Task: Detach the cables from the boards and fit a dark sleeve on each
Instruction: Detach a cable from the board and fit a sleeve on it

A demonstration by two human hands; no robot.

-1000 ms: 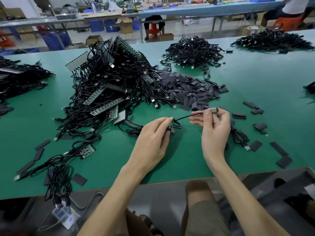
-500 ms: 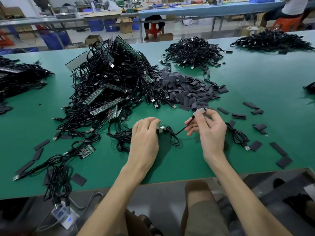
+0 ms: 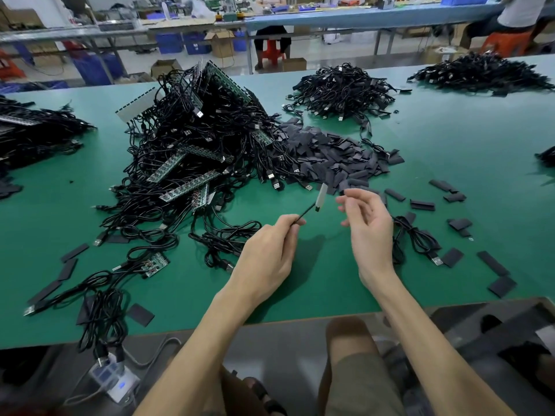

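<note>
Left hand (image 3: 267, 253) in a pinch on a black cable (image 3: 306, 213), pale plug (image 3: 321, 196) uppermost; right hand (image 3: 369, 226) loose, empty, beside it.

A green-topped workbench (image 3: 450, 151) fills the foreground. Behind it runs a long blue-topped bench (image 3: 360, 18) on metal legs, with a red stool (image 3: 271, 52), blue crates (image 3: 169, 43) and cardboard boxes (image 3: 223, 45) on the pale floor (image 3: 333, 52) beneath.

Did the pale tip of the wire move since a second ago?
Yes. The pale tip shifted left along the near edge of the sleeve pile, toward the heap of boards. The left hand pinches its cable; the right hand is open.
</note>
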